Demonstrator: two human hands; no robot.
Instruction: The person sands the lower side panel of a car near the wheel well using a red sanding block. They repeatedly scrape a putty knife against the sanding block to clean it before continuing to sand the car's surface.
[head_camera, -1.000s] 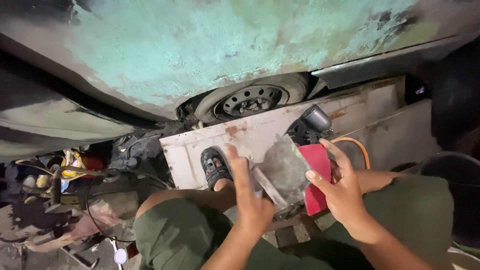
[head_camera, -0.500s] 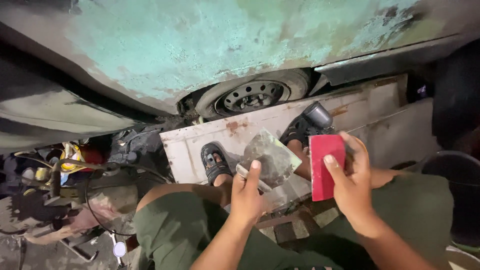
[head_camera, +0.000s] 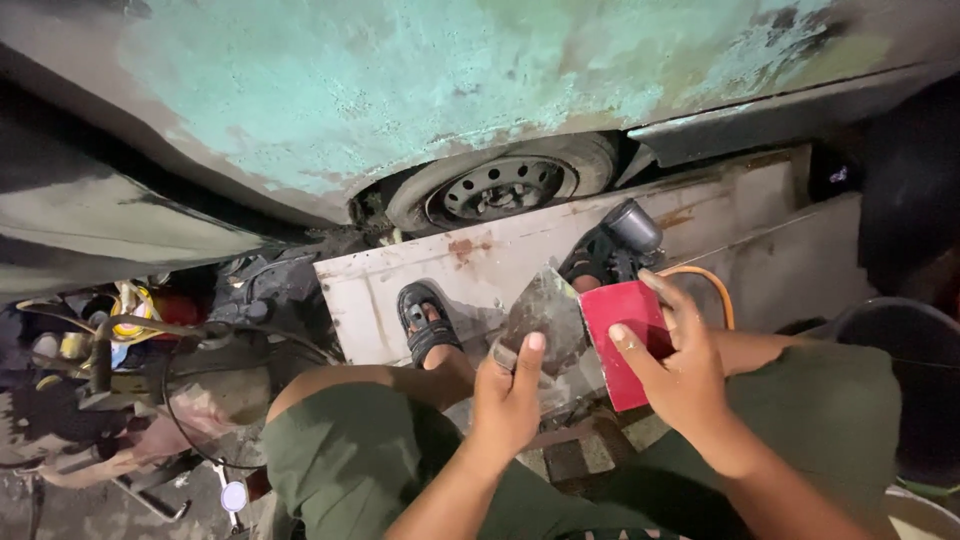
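My left hand (head_camera: 507, 398) grips the handle of a grey metal putty scraper (head_camera: 545, 318), blade pointing up and away, index finger laid along it. My right hand (head_camera: 680, 365) holds a red rectangular pad (head_camera: 622, 330) upright; its left edge meets the scraper's blade. Both are held above my knees, which are in green shorts (head_camera: 340, 455). My foot in a black sandal (head_camera: 424, 320) rests on a white rusty panel (head_camera: 480, 265) below.
A car body with flaking turquoise paint (head_camera: 420, 80) fills the top, with a black steel wheel (head_camera: 500, 188) beneath it. A grey tool with an orange hose (head_camera: 632, 228) lies on the panel. Cables and clutter (head_camera: 130, 340) sit on the left. A dark bucket rim (head_camera: 900, 320) stands right.
The scraper's blade has swung from lying low by my left hand to upright against the red pad. Both hands have closed together slightly.
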